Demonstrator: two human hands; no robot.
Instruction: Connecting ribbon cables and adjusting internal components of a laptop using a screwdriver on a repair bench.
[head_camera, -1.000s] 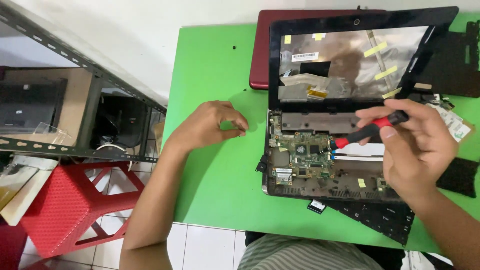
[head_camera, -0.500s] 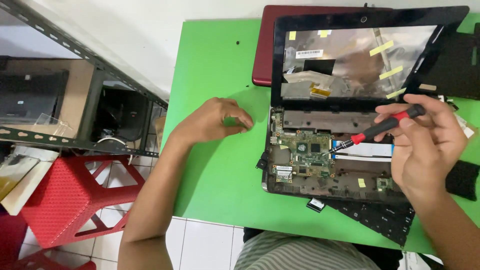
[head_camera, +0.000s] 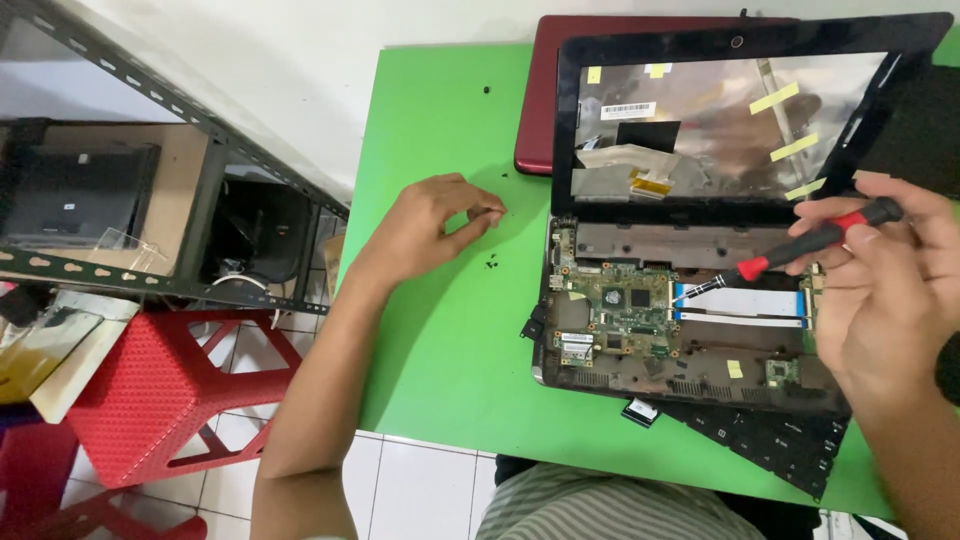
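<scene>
bare green table (head_camera: 440, 330) left, opened laptop (head_camera: 690, 300) blocking right

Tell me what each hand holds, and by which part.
The right hand holds a screwdriver by its red-and-black handle. The left hand rests on the green table, fingertips pinched; whether they hold anything cannot be told.

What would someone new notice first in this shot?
The opened small black laptop with its bare green circuit board lies at the right of the bright green table. The right hand holds a red-and-black screwdriver over it; the left hand pinches above tiny dark screws.
</scene>
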